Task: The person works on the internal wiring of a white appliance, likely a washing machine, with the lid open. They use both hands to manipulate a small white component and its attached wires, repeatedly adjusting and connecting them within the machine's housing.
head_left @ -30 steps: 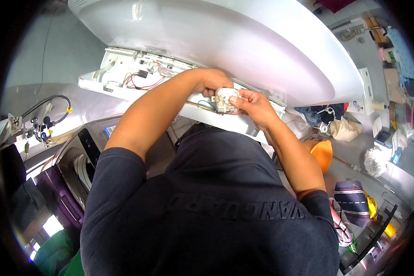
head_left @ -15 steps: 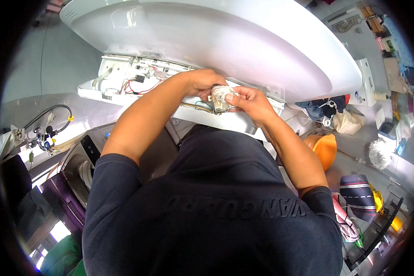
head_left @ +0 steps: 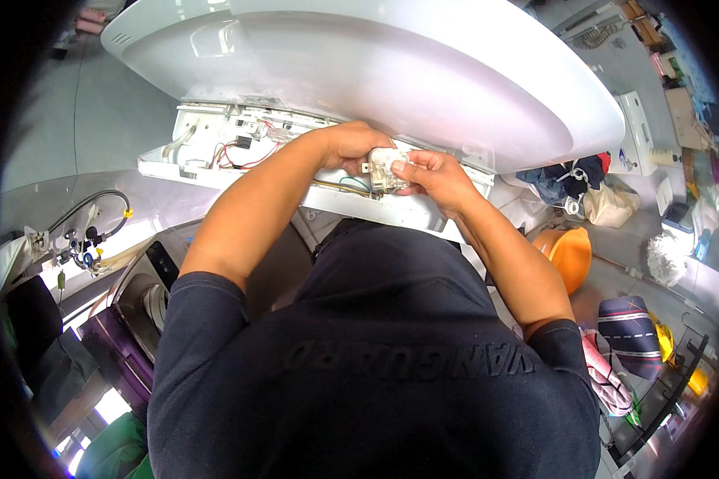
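Note:
Between my two hands is a small boxy part with a clear, whitish plastic casing [head_left: 381, 169], its inner works faintly showing. My right hand [head_left: 435, 177] grips its right side, the thumb pressed on the front face. My left hand [head_left: 355, 149] is closed at its upper left edge, with some fingertips hidden behind it. The part is held over an open long white panel housing [head_left: 216, 148]. Red and dark wires [head_left: 233, 154] lie in the housing left of my hands. A green wire [head_left: 355, 182] runs just below the part.
A big white curved appliance body [head_left: 375, 72] rises behind the housing. Hoses and valves [head_left: 84, 247] are on the left, near a grey machine with an open tub [head_left: 153, 303]. To the right stand an orange basin [head_left: 569, 259], piled clothes [head_left: 567, 180] and a black rack [head_left: 683, 383].
My hands keep hold of the clear-cased part in nearly the same place. The part has tilted a little, and the whole view has shifted slightly.

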{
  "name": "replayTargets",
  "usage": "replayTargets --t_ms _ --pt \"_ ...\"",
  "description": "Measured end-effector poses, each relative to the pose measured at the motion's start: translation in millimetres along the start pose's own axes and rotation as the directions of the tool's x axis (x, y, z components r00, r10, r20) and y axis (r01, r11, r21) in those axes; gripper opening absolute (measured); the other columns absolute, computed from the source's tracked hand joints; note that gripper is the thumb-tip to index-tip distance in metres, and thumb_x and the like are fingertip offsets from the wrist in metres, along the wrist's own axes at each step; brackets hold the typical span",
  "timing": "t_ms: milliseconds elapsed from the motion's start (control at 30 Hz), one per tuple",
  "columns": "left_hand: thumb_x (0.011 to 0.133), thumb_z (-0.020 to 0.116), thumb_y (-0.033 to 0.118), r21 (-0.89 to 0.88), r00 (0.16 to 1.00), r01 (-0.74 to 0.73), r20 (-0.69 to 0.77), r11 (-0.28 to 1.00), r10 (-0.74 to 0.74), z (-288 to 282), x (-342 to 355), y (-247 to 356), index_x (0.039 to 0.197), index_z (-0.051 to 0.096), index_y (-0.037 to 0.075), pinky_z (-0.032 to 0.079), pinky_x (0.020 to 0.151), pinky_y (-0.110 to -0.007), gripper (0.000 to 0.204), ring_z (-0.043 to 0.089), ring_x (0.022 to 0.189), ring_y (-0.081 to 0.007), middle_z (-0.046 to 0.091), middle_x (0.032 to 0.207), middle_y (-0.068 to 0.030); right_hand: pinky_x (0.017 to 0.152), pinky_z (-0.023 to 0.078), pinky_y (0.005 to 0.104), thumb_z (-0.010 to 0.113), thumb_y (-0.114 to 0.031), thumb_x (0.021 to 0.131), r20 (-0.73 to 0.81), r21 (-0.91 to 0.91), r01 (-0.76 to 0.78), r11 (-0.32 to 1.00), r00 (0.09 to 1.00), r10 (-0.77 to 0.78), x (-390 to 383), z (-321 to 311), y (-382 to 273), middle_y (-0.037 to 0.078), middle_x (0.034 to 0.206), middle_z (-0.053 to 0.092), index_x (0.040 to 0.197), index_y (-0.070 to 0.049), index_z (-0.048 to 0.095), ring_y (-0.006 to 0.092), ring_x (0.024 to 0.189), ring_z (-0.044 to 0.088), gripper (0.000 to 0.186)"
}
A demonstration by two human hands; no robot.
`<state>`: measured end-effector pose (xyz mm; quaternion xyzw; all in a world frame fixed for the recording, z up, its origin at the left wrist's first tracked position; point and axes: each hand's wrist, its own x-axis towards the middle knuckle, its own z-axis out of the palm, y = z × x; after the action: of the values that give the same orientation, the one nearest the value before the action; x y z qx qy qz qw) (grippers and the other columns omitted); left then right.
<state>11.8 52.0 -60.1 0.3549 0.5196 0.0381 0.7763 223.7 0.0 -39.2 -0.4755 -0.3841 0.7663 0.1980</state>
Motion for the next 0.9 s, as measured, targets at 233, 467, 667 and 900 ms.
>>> replayTargets --t_ms 233,467,667,900 --pt "0.089 0.066 0.032 0.21 0.999 0.044 -0.011 0.977 -0.043 -1 3 8 0.094 0.075 0.011 0.029 0.042 -0.024 0.023 0.044 0.05 -0.0049 0.058 0.068 0.0035 0.074 0.057 0.0256 0.075 -0.024 0.09 -0.007 0.013 -0.015 1.0 1.0 0.015 -1 2 -1 0.008 0.101 0.072 0.116 0.003 0.067 0.0139 0.087 0.068 0.039" --pt "0.088 0.067 0.032 0.26 0.996 0.065 -0.073 0.963 -0.048 4 -3 14 0.084 0.072 0.012 0.027 0.042 -0.024 0.021 0.043 0.049 -0.0047 0.056 0.065 0.0042 0.073 0.058 0.0266 0.075 -0.022 0.09 -0.007 0.005 -0.042 0.999 0.999 0.042 3 0 3 0.01 0.1 0.072 0.114 0.005 0.067 0.0158 0.085 0.069 0.037" --pt "0.088 0.067 0.03 0.304 0.997 0.079 -0.038 0.949 -0.071 3 3 13 0.086 0.073 0.012 0.029 0.043 -0.025 0.019 0.043 0.05 -0.0051 0.056 0.066 0.0038 0.073 0.058 0.0266 0.076 -0.023 0.089 -0.006 -0.012 -0.047 0.999 0.999 0.046 3 0 2 0.01 0.098 0.072 0.112 0.004 0.068 0.0153 0.084 0.069 0.036" --pt "0.086 0.067 0.026 0.192 0.998 0.061 0.015 0.98 -0.065 -7 12 4 0.09 0.075 0.012 0.03 0.044 -0.025 0.016 0.043 0.051 -0.0052 0.056 0.066 0.0045 0.072 0.056 0.0257 0.078 -0.025 0.087 -0.002 -0.026 -0.033 0.999 0.999 0.033 0 3 0 0.01 0.097 0.073 0.115 0.004 0.067 0.0135 0.082 0.068 0.042"
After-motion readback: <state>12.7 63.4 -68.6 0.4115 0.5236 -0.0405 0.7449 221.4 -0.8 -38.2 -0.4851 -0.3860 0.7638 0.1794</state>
